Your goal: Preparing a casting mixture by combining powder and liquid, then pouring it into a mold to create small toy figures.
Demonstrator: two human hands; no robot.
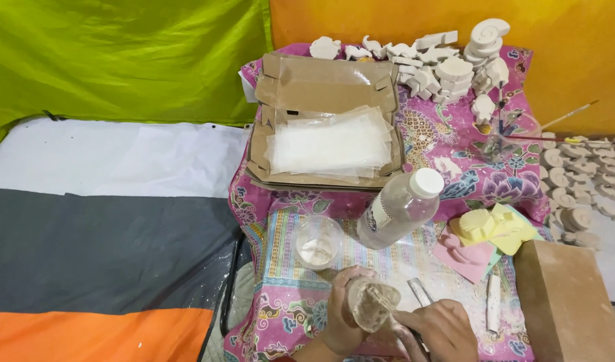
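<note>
My left hand [339, 314] grips a small clear cup [372, 305] holding beige, wet-looking paste, low in the view over a patterned cloth [290, 302]. My right hand [436, 330] is closed on a thin stick whose tip rests inside the cup. A second clear cup [317, 241] with a little white residue stands just above my left hand. A clear plastic bottle [400, 206] with a white cap lies tilted to its right.
A flattened cardboard box [321, 87] carries clear plastic sheets [331, 143]. Several white plaster shapes [448, 64] are piled at the back, more [575, 188] lie at the right. Yellow and pink moulds [488, 231], a brown block [565, 302] and brushes in a glass [505, 137] stand nearby.
</note>
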